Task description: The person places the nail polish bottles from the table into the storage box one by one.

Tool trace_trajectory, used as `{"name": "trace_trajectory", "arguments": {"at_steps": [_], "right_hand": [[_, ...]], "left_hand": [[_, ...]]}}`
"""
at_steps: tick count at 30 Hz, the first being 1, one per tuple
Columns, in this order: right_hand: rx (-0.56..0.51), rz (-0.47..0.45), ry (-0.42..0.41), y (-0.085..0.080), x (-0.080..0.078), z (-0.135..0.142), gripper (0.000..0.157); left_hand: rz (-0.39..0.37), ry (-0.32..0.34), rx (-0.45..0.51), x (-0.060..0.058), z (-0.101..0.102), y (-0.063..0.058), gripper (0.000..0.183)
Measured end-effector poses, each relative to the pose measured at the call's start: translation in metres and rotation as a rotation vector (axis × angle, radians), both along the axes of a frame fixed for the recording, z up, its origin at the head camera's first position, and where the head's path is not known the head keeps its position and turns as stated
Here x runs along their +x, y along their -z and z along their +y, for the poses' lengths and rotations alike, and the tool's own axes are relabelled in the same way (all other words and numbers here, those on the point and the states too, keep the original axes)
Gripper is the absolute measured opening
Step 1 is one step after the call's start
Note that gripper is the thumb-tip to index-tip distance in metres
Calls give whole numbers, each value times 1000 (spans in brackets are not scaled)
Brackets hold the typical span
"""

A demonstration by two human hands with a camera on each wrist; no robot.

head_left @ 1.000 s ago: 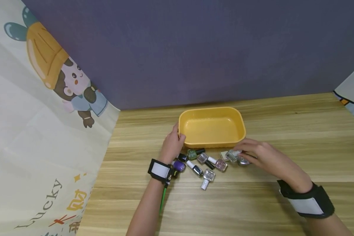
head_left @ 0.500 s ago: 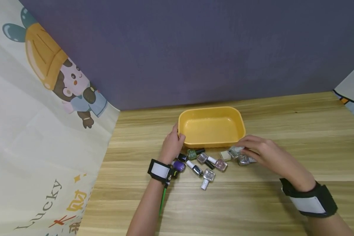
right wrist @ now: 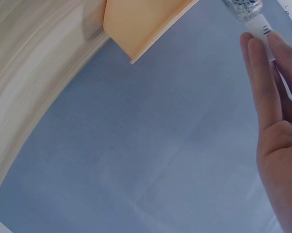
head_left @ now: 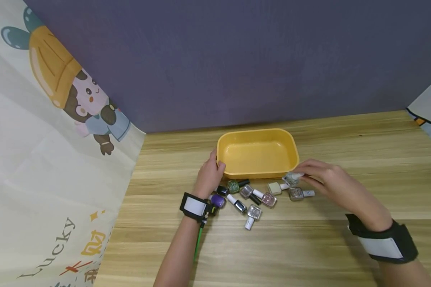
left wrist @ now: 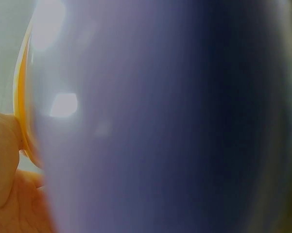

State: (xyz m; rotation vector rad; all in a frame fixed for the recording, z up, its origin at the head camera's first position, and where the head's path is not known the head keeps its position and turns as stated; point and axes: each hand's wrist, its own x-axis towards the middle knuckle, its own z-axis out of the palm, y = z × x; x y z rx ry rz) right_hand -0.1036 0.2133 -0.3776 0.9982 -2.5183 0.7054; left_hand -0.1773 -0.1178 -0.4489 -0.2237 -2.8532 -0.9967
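My left hand (head_left: 209,177) grips the left wall of a yellow basin (head_left: 258,174), thumb over the rim. In the left wrist view a blurred purple surface (left wrist: 136,121) hides most of that hand. My right hand (head_left: 332,183) pinches a glitter nail polish bottle (head_left: 290,179) by its white cap (right wrist: 259,30), just off the basin's front right corner. Below it a silver glitter nail polish (head_left: 296,194) and a cream nail polish (head_left: 274,188) lie on their sides.
Several more bottles lie before the basin, among them a green one (head_left: 233,186), a pink glitter one (head_left: 269,200), a clear glitter one (head_left: 254,213) and a purple one (head_left: 218,201) beside the left wrist. A dark blue wall (head_left: 258,63) stands behind the wooden table (head_left: 273,255).
My right hand has lifted the glitter nail polish bottle slightly and moved right, uncovering the cream and silver bottles. The left hand and the basin have stayed in place.
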Motion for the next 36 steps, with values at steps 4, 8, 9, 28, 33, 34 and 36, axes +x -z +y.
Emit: {"name": "trace_trajectory", "arguments": {"at_steps": [4,8,9,28,33,34,36], "right_hand": [[4,23,3,0,-2,3,32],[-3,42,5,-2,-2,4,32],[-6,45,5,-2,-2,4,32],[-40,92,38,-4,-7,8,33],[-37,67,59,-3,-8,8,32],[-37,62,64,-3,-8,8,32],[-37,52,74,-2,-8,8,31]], "left_hand": [[5,4,3,-1,0,2,55],[-5,8,9,-1,0,2,55],[-6,10,10,-1,0,1,55],[-9,1,13,-1,0,0,56],[-14,10,21,-1,0,-1,56],[-16,11,23,-1,0,-1,56],[-21,12,24,-1,0,-1,56]]}}
